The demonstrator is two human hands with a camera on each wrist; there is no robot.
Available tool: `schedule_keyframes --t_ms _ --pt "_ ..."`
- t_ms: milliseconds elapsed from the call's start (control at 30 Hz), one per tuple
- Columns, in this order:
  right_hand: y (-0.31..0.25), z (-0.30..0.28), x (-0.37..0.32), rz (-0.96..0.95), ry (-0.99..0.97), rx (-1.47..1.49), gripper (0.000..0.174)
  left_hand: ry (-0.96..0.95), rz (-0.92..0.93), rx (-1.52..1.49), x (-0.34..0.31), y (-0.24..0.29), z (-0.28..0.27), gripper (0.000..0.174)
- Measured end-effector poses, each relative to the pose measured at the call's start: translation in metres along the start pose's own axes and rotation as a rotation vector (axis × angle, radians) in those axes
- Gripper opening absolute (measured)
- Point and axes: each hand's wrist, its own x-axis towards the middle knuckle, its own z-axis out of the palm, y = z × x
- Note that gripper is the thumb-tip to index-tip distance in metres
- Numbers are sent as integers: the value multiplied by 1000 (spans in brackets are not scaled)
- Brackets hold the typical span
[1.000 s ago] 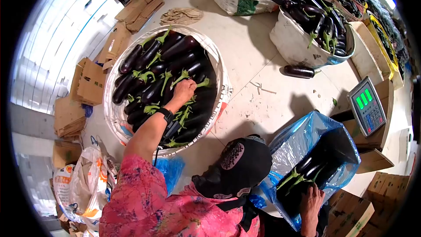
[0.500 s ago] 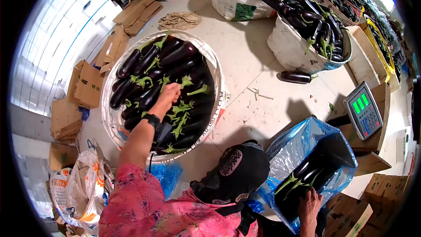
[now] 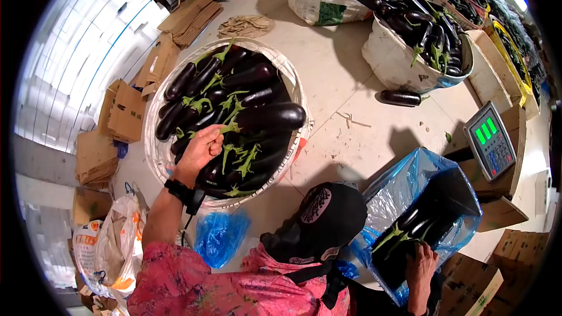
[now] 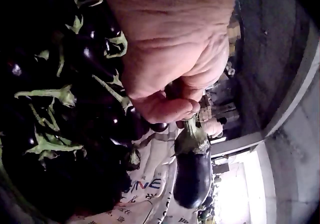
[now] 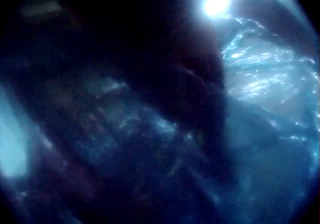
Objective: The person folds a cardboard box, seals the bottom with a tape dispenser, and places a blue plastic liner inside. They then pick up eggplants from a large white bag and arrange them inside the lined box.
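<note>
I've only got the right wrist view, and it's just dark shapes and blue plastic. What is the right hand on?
Observer: The right hand rests on the boxed eggplants inside the blue-lined box.
Operator: And the other one?
Observer: The left hand holds a lifted eggplant by its green stem, over the white basket.
Operator: Anything beside the box?
Observer: A scale with lit green digits.

Well beyond the fingers (image 3: pixel 214 133) of the left hand (image 3: pixel 199 147), a lone eggplant (image 3: pixel 400 98) lies on the pale floor (image 3: pixel 333 70) just beside a full white sack (image 3: pixel 389 52), a scale (image 3: pixel 490 140) with green digits sits near the fingers (image 3: pixel 419 253) of the right hand (image 3: pixel 421 264), and flattened cardboard (image 3: pixel 126 108) lies stacked apart.
</note>
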Motion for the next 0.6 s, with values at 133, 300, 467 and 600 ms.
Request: schedule_keyframes --t_ms 133,300,467,600 --pt "3 4 -4 -22 2 12 47 -11 12 -35 1 -1 -9 27" --pt "7 12 0 -67 -8 -11 44 8 43 -115 2 -4 -33 13" --pt "-1 -10 4 78 0 29 34 9 74 -173 14 4 -59 34" --pt "-7 -46 17 -4 208 336 23 -94 151 -161 30 29 -49 42"
